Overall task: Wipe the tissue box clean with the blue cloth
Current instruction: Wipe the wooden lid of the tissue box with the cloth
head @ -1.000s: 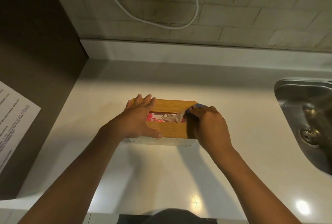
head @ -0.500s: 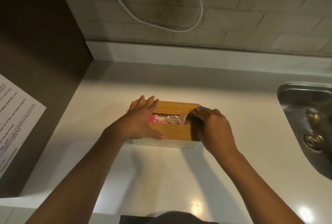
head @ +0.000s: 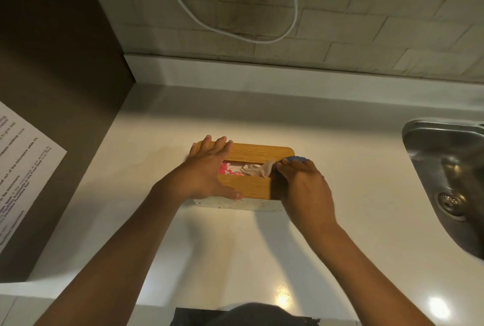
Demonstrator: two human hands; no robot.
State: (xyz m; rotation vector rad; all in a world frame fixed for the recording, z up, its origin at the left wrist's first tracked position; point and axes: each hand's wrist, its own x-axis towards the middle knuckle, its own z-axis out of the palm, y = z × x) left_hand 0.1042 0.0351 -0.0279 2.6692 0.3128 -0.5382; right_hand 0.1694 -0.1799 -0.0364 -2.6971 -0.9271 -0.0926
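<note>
A single head-worn wide-angle view looks forward and steeply down onto the pale glossy countertop (head: pixel 162 234) from close above. The grey brick-pattern wall (head: pixel 340 11) fills the top edge; the stainless steel sink (head: pixel 419 137) is cropped at right.

A pale countertop (head: pixel 162 221) ran up to a tiled wall, carrying a tissue box (head: pixel 258 151) with a wooden lid near its middle, with a steel sink (head: pixel 419 147) set in at the right.
</note>
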